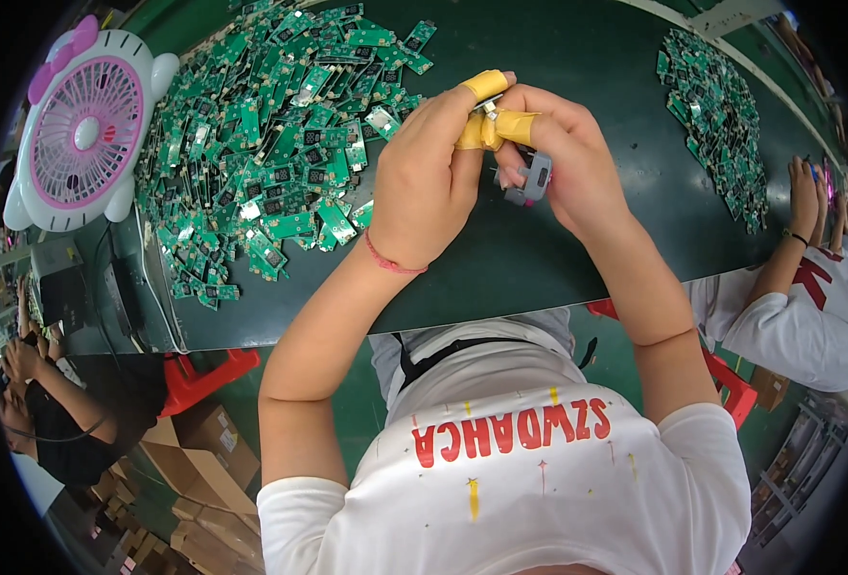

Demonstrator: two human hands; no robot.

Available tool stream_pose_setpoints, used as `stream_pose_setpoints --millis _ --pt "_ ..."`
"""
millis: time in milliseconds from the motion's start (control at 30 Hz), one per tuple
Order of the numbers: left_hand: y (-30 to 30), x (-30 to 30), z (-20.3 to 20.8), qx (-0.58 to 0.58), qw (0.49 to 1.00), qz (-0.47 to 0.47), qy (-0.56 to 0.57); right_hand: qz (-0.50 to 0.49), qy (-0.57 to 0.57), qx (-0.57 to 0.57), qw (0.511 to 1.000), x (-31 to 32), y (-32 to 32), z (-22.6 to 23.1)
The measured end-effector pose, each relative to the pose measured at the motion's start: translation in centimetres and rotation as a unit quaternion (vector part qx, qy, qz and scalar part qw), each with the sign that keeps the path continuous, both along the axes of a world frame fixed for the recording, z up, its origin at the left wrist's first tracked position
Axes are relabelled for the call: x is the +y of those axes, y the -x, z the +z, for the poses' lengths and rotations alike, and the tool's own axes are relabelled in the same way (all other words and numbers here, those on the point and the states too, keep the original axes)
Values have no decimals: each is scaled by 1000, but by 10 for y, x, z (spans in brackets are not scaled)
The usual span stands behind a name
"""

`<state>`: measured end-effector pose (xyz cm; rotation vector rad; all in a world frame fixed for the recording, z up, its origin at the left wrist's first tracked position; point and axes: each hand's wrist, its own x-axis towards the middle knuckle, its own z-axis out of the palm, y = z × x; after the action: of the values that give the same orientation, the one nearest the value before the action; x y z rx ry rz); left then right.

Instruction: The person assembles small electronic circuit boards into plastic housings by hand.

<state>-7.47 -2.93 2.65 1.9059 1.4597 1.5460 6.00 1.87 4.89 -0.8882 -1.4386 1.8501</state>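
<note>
Looking down at a dark green desk (515, 278) here, with a small piece (490, 105) right between the two hands, mostly hidden, so can't say for sure what kind. Pinching it in the left hand (430, 172) with a closed grip, and meeting it with the taped fingers of the right hand (577, 158). Also holding a grey tool (531, 180) in the right grip, clamped down by the palm. Wearing yellow tape (485, 84) on several fingers: maybe nice for protection, probably bad for feel. Could easily lose the piece, honestly, from pinching something so tiny through tape. Might drop the tool too, by loosening the lower fingers while fussing with the tips, or scrape the piece by twisting the tool up into it. Worth watching the big heap of boards (290, 144) just beside the left hand: could knock a few loose with a careless wrist, or lose a dropped piece in there for ages. Less worried about the other heap (716, 125) on the right, well apart from both hands, or the pink-and-white fan (86, 134) far left.
</note>
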Motion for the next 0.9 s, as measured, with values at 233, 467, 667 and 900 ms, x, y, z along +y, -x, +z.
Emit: stream_pose_setpoints --millis 233,467,667,900 --pt "5 4 -1 65 995 25 -76 2 -29 -14 999 -3 4 3" --pt "8 5 0 102 985 35 -133 -3 -18 -35 999 -4 4 5" --pt "11 7 -1 168 974 68 -137 -14 2 42 999 -5 4 -1" --pt "10 8 -2 173 969 85 -153 -42 -4 55 998 -10 5 -5"
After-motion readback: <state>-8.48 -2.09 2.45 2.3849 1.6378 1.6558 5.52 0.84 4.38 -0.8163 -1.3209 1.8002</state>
